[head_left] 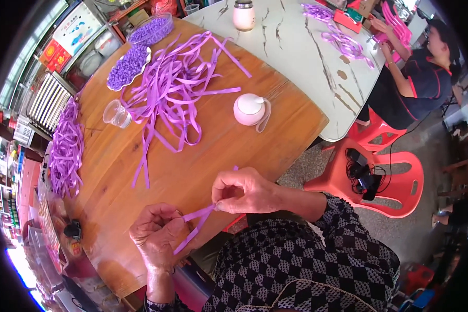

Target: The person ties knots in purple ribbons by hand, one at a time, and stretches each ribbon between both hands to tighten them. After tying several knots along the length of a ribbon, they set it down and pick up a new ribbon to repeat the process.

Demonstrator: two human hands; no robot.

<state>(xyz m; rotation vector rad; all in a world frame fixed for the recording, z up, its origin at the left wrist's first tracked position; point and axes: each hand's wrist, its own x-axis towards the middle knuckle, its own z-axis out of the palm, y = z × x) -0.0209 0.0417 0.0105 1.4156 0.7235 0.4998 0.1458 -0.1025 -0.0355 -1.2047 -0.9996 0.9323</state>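
My left hand (156, 234) and my right hand (242, 191) both pinch one short purple ribbon strip (195, 226) above the near edge of the round wooden table (192, 171). The strip runs between the two hands and its loose tail hangs down below my left fingers. A loose heap of long purple ribbons (174, 88) lies spread across the table's middle. A pink lidded jar (250, 109) stands just right of that heap.
A clear cup (116, 114), a white dish (128, 67) and a clear bowl (151, 29) of purple pieces sit at the far left. More ribbons (66, 148) pile at the left rim. Another person (418, 78) works at a white table (307, 52). Red plastic chairs (385, 179) stand to the right.
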